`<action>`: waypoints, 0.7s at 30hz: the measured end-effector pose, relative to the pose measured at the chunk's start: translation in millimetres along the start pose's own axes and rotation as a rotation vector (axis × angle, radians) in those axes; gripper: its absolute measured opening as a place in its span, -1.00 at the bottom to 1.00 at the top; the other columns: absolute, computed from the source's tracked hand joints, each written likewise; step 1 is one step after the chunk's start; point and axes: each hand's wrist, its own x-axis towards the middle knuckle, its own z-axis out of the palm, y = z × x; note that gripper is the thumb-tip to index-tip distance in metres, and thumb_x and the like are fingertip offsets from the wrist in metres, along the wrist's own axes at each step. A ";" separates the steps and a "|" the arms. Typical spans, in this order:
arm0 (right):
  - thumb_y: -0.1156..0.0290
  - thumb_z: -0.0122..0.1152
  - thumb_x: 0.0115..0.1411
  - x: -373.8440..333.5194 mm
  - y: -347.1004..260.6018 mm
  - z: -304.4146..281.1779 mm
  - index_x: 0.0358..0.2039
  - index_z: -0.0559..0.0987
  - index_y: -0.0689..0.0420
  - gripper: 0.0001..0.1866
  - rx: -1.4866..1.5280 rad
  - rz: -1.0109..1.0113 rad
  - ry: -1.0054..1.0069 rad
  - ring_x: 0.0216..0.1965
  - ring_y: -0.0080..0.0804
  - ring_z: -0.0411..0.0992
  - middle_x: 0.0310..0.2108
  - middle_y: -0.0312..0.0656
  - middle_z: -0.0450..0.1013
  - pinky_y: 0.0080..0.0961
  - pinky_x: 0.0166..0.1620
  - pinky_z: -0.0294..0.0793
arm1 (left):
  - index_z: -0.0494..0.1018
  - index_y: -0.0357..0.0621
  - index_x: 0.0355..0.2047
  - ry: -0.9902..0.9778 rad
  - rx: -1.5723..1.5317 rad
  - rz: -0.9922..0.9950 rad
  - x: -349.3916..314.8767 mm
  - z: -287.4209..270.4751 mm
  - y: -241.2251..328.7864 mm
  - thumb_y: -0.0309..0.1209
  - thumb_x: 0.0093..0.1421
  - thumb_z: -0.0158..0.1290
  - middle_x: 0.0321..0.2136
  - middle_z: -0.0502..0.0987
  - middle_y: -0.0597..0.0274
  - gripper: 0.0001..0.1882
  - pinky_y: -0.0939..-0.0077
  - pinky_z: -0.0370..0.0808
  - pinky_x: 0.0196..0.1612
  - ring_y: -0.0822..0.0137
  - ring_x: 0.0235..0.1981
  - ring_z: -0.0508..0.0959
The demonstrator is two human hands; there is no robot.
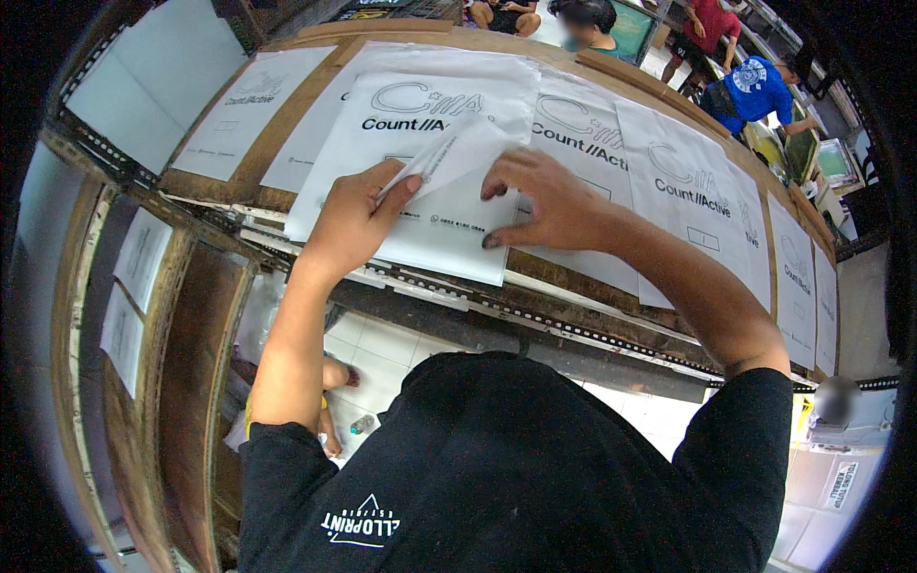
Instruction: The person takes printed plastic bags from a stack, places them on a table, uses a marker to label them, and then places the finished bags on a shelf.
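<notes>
A thin, translucent white printed sheet is lifted and folded over, its edge pinched between the thumb and fingers of my left hand. More white sheets with the same dark print lie beneath it, the nearest one reaching over the front edge of the wooden board. Just right of the raised flap is my right hand, fingers curved and thumb spread apart, holding nothing. Its fingertips are darkly stained. Whether the lifted piece is a single sheet or a flat bag, I cannot tell.
Further printed sheets line the board to the right, and another lies left. A metal-edged wooden rack stands at the left. Beyond the board, a person in a blue shirt bends over frames. Someone's leg shows below.
</notes>
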 end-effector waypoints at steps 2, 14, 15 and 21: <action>0.16 0.37 0.17 -0.5 2.4 3.8 -0.29 0.51 0.08 -0.70 0.012 0.020 -0.064 -0.19 -0.14 0.43 -0.32 -0.15 0.43 -0.23 -0.12 0.39 | 0.48 -0.44 -0.01 0.010 -0.003 0.030 -1.3 0.5 -4.4 -0.13 0.34 0.07 -0.32 0.59 -0.32 -0.49 0.29 0.49 -0.16 0.06 -0.32 0.63; 0.34 0.21 0.31 33.9 5.0 -2.4 -0.29 0.55 0.24 -0.80 -0.041 0.134 0.086 -0.38 -0.22 0.45 -0.36 -0.07 0.45 -0.30 -0.30 0.45 | 0.55 -0.26 -0.17 0.111 0.020 0.282 -4.7 5.1 -5.7 -0.16 0.33 0.10 -0.60 0.50 -0.12 -0.65 0.27 0.40 -0.40 0.16 -0.59 0.46; 0.32 0.24 0.29 32.7 0.8 -3.5 -0.28 0.55 0.23 -0.79 -0.020 0.143 0.182 -0.37 -0.23 0.45 -0.34 -0.10 0.45 -0.31 -0.30 0.45 | 0.55 -0.26 -0.16 0.083 0.022 0.233 -4.1 3.9 -5.9 -0.16 0.33 0.09 -0.60 0.51 -0.13 -0.64 0.26 0.40 -0.40 0.15 -0.59 0.47; 0.16 0.33 0.21 3.4 1.9 4.9 -0.25 0.53 0.08 -0.71 0.000 -0.010 0.085 -0.23 -0.09 0.45 -0.28 -0.15 0.45 -0.23 -0.17 0.43 | 0.54 -0.26 -0.18 0.106 -0.080 0.097 1.1 6.5 -10.8 -0.17 0.37 0.04 -0.60 0.49 -0.12 -0.65 0.30 0.37 -0.43 0.13 -0.61 0.34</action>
